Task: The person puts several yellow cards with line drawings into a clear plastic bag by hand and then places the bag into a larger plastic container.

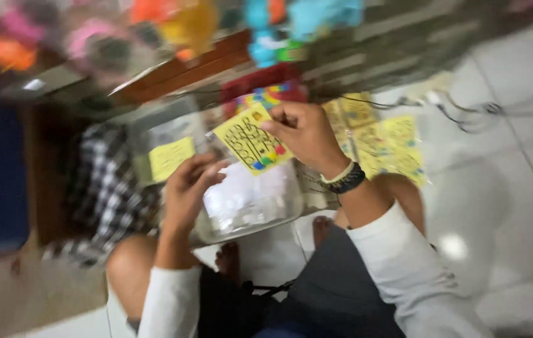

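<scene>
The left hand grips the edge of a clear bag over the lap, fingers curled shut on it. The right hand pinches a yellow card just above the bag's mouth. Beyond, more yellow cards lie on the white floor.

Yellow printed card over clear bag (more yellow cards behind)

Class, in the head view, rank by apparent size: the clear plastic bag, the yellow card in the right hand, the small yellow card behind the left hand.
1. Clear plastic bag
2. Yellow card in the right hand
3. Small yellow card behind the left hand, though it lies farther away, so this is unsure.
</scene>
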